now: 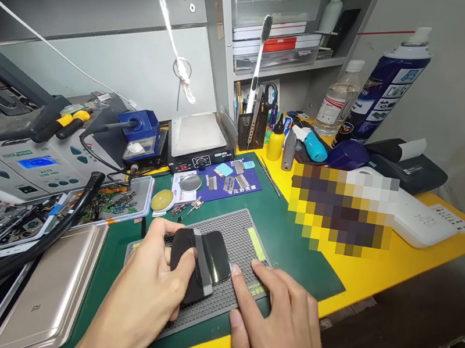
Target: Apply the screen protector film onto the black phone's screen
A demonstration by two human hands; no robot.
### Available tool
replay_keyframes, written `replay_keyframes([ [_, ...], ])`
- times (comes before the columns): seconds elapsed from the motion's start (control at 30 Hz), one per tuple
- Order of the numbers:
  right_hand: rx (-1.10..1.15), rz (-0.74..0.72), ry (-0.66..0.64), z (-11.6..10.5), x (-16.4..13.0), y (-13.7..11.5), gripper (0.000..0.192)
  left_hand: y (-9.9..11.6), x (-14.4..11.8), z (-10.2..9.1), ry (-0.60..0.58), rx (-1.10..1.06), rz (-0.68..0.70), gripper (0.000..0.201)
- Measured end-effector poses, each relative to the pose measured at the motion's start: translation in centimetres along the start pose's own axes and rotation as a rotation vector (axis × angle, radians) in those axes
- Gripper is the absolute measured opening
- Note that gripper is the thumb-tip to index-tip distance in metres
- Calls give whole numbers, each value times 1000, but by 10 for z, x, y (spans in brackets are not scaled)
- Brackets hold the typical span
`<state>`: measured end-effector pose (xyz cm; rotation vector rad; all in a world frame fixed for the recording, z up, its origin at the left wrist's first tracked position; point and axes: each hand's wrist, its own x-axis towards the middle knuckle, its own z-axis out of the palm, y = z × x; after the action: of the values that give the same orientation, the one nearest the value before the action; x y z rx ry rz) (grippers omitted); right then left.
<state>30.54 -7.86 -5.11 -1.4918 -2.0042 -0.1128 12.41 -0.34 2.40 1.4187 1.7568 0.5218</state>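
Phone (203,263), dark, with a glossy black face and a grey band across its middle, sits tilted on the grey mat (243,240) at the front of the bench (398,265). I see my left hand (147,290) gripping it: fingers (166,231) curled over the far left edge, thumb pressed on the near part of the face. My right hand (274,327) lies flat on the mat just right of the phone, fingers straight and spread, holding nothing; index tip touches or nearly touches the phone's right edge, cannot tell which.

Mat rests on a green pad (293,236) covering the yellow bench top. Just beyond the mat: blue card (231,182) carrying small metal parts, a round yellow tin (162,200), loose bits beside it. Left of my left hand, a gold phone back (51,286) lies face down, a thick black hose (51,228) crossing above it. Further back: tray of circuit scraps (117,203), blue soldering stand (142,133), hot plate (198,139). Back right: mesh tool cup (252,130) with toothbrush (258,60), yellow bottle (276,140), clear bottle (336,99), blue spray can (387,87). A blurred patch sits mid-right.
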Motion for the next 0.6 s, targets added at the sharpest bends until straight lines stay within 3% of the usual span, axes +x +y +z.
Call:
replay_keyframes([
  [0.33,-9,-11,-2,2,0,2,42,17,-8,7,6,-37,-35,40],
  [0.6,-44,7,-7,3,-3,3,40,11,0,12,-11,-56,-25,42],
])
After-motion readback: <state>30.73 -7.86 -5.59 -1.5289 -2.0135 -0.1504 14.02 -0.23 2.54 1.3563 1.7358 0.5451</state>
